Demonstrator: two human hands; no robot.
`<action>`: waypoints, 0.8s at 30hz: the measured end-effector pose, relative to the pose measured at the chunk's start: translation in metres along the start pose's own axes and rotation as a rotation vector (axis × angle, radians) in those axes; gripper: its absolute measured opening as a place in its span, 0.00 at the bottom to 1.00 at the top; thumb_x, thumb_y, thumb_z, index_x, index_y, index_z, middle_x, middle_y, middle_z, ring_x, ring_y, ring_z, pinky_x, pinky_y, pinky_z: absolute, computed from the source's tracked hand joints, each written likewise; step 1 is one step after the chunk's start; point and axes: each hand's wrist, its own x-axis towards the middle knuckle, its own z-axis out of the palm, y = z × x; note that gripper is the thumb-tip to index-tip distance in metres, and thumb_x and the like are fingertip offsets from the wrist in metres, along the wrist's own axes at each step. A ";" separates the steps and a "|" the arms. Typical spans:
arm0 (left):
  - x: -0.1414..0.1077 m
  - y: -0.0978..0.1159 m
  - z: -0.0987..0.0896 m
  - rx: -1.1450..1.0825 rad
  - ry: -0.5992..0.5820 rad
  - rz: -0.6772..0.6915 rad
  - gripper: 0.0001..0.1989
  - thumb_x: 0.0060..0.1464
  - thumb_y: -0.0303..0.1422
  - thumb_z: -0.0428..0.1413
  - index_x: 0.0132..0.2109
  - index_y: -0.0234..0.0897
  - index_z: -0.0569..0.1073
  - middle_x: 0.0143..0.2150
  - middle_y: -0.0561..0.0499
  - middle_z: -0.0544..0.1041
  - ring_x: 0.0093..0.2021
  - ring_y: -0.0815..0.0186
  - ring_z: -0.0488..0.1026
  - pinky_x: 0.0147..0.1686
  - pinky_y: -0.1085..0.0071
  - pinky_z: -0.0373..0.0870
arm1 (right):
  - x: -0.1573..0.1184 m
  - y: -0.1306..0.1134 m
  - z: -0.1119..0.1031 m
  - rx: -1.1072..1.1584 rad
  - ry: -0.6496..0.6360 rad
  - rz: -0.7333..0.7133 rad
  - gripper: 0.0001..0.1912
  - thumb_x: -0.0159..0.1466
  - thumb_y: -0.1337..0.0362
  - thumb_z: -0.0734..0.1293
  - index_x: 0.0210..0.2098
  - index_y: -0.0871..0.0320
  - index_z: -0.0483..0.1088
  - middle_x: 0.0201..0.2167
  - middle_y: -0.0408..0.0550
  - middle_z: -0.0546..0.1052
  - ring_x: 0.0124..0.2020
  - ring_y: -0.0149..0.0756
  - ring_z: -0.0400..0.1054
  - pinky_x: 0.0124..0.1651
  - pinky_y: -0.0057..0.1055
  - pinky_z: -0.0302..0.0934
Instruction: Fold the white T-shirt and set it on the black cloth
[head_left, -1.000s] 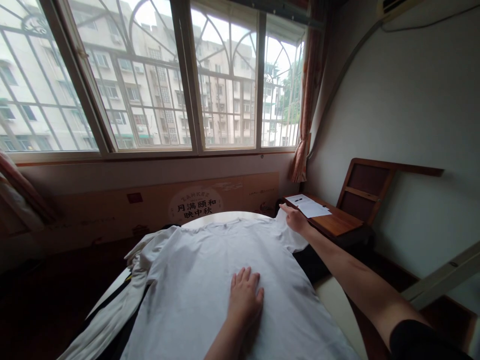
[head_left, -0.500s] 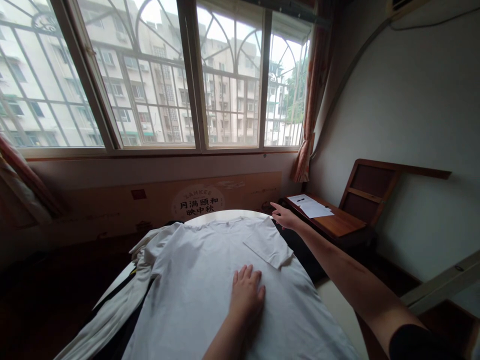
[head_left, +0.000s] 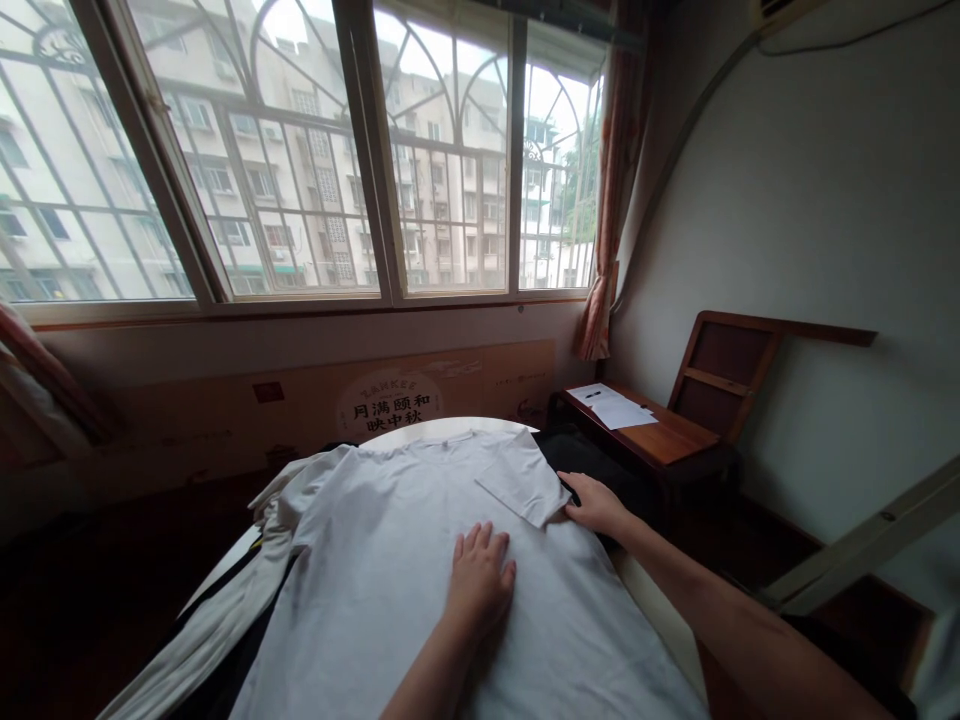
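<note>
A white T-shirt (head_left: 390, 560) lies spread over a round white table (head_left: 427, 430), its collar toward the window. My left hand (head_left: 480, 580) rests flat on the middle of the shirt, fingers spread. At the shirt's right sleeve edge is my right hand (head_left: 596, 503), its fingertips touching the cuff; whether they pinch the cloth is too small to tell. Beside the shirt on the left hangs a rumpled off-white garment (head_left: 225, 600) over dark cloth.
A low wooden table (head_left: 675, 440) at the right holds white papers (head_left: 615, 408). Dark cloth (head_left: 585, 460) lies behind my right hand. A printed cardboard panel (head_left: 495, 385) leans under the barred window. A pale beam (head_left: 877, 525) slants at the far right.
My right hand has come down and nearer, from pointing beyond the sleeve to touching its cuff. My left hand stays on the shirt. The view has shifted slightly.
</note>
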 end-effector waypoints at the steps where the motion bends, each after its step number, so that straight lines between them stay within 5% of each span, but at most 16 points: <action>1: -0.001 0.002 0.001 0.014 -0.005 -0.008 0.26 0.60 0.39 0.49 0.64 0.42 0.70 0.71 0.44 0.63 0.72 0.53 0.55 0.71 0.51 0.45 | -0.003 -0.004 0.003 -0.043 0.035 0.015 0.33 0.60 0.65 0.67 0.66 0.59 0.65 0.64 0.59 0.69 0.65 0.53 0.61 0.66 0.44 0.52; 7: 0.026 0.010 -0.018 0.094 -0.054 -0.026 0.33 0.57 0.34 0.53 0.69 0.36 0.62 0.73 0.39 0.58 0.72 0.50 0.54 0.68 0.51 0.54 | -0.006 -0.014 0.000 -0.218 0.113 0.037 0.25 0.63 0.66 0.64 0.59 0.53 0.71 0.50 0.54 0.78 0.53 0.48 0.69 0.54 0.38 0.58; 14: 0.149 0.014 -0.060 0.058 0.002 -0.011 0.14 0.65 0.34 0.51 0.54 0.40 0.76 0.62 0.43 0.72 0.63 0.56 0.67 0.61 0.56 0.65 | -0.009 -0.013 0.011 -0.283 0.156 0.064 0.24 0.65 0.66 0.63 0.61 0.53 0.69 0.49 0.54 0.79 0.50 0.47 0.71 0.49 0.35 0.59; 18: 0.211 0.025 -0.050 0.006 0.028 -0.061 0.17 0.65 0.40 0.56 0.56 0.37 0.73 0.59 0.44 0.73 0.56 0.57 0.72 0.56 0.51 0.71 | -0.011 -0.009 0.018 -0.279 0.181 0.068 0.25 0.66 0.66 0.62 0.63 0.52 0.68 0.50 0.54 0.79 0.50 0.47 0.71 0.49 0.37 0.60; 24: 0.267 0.045 -0.016 -0.024 0.081 -0.137 0.19 0.65 0.40 0.56 0.58 0.36 0.71 0.57 0.43 0.74 0.54 0.57 0.74 0.53 0.52 0.73 | -0.008 -0.001 0.023 -0.178 0.222 0.084 0.22 0.66 0.68 0.61 0.57 0.47 0.71 0.47 0.52 0.81 0.47 0.46 0.73 0.49 0.39 0.61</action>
